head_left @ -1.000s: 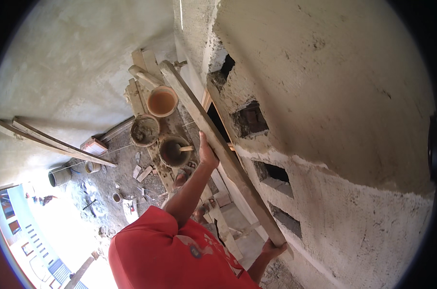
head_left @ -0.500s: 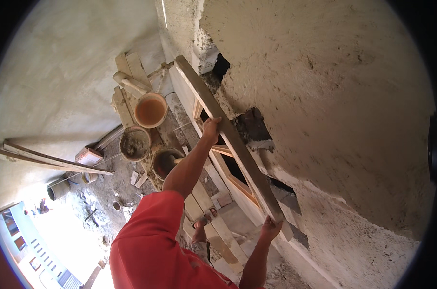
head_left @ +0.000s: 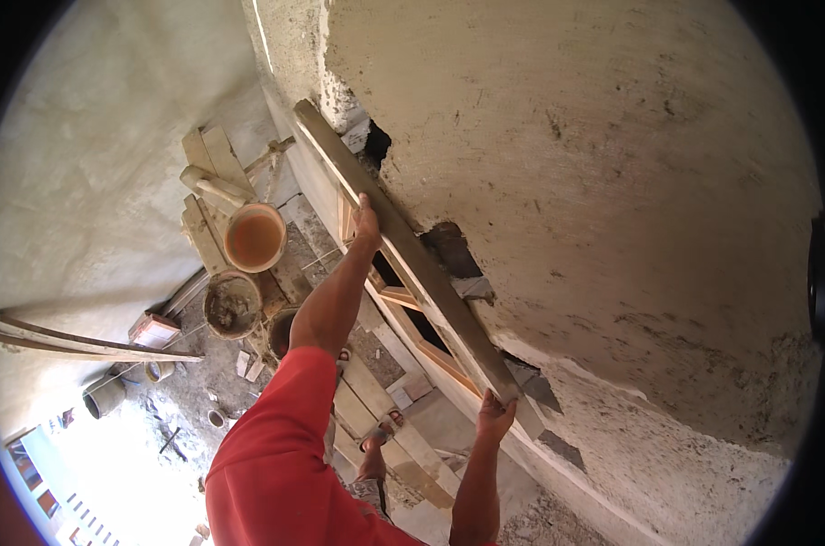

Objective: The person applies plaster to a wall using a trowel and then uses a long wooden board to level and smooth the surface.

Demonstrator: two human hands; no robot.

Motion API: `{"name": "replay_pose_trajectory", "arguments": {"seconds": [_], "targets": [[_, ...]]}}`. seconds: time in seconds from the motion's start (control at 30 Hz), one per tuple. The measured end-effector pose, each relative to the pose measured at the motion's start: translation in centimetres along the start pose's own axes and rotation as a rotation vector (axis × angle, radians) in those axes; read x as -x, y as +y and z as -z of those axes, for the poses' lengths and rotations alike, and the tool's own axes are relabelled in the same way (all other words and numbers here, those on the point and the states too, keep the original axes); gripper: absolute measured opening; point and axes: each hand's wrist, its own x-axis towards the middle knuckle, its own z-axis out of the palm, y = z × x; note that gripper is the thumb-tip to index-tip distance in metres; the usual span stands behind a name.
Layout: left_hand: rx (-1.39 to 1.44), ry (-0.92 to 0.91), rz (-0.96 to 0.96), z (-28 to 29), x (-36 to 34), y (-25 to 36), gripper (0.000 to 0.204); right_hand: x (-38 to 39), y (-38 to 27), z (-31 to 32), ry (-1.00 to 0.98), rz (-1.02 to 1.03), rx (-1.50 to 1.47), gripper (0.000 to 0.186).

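A long, straight wooden board [head_left: 423, 266] slants along the plastered wall [head_left: 603, 237], its broad face smeared grey. My left hand [head_left: 365, 223] is closed on the board's near edge, about a third of the way down from its far end. At the lower end, my right hand [head_left: 495, 419] grips the same edge. Whether the board's far side touches the plaster I cannot tell. Below it, a light wooden window frame [head_left: 447, 362] shows dark openings. Beside the board the plaster breaks off around a dark hole [head_left: 453, 250] with ragged edges.
Scaffold planks [head_left: 412, 466] lie below me, with a sandalled foot [head_left: 374, 442] on them. To the left stand a bucket of orange-brown liquid [head_left: 284, 238], a mortar bucket [head_left: 209, 314] and a third bucket [head_left: 279, 335] partly behind my arm. Long boards [head_left: 94, 344] lean at the left wall.
The view has shifted, so wall and buckets sit further left. Against the wall's holes, the board has moved slightly up and toward its far end; both hands still hold it.
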Motion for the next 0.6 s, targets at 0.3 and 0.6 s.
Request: {"name": "replay_pose_trajectory", "arguments": {"seconds": [0.3,0.6], "targets": [[-0.044,0.156,-0.117,-4.8,6.6,4.9,0.074,3.9,-3.6,-2.4,-0.168,0.093,0.074,0.043],[-0.095,0.165,-0.201,-8.6,15.9,8.2,0.069,8.0,-10.1,-3.2,-0.263,0.103,0.094,0.043]]}}
